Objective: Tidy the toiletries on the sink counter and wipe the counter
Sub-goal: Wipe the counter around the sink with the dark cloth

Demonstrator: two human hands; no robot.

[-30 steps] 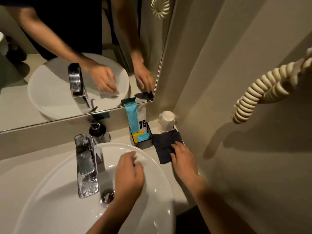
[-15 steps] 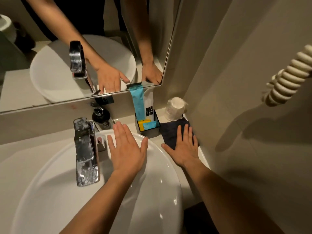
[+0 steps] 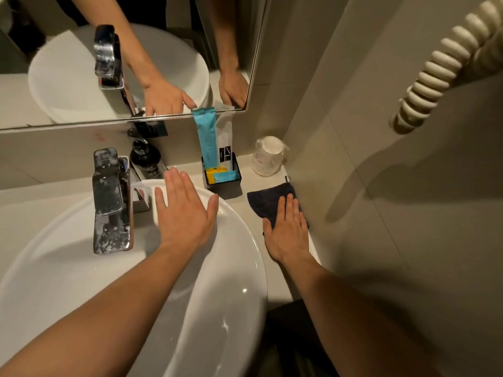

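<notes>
My left hand (image 3: 185, 213) lies flat with its fingers spread over the back rim of the white basin (image 3: 239, 268), holding nothing. My right hand (image 3: 287, 229) presses flat on a dark navy cloth (image 3: 266, 202) spread on the counter (image 3: 245, 172) by the right wall. Behind the cloth, a black caddy (image 3: 226, 185) holds a tall blue packet (image 3: 207, 140), a white packet and small yellow and blue sachets. A wrapped white cup (image 3: 268, 156) stands upside down in the corner. A black pump bottle (image 3: 145, 156) stands behind the tap.
The chrome tap (image 3: 110, 202) rises at the basin's back left, right beside my left hand. A mirror (image 3: 81, 77) covers the back wall. A coiled cream cord (image 3: 432, 74) hangs on the right wall, which crowds the narrow counter strip.
My left hand has opened from a curled grip over the basin to a flat spread palm at the back rim. My right hand has flattened on the cloth.
</notes>
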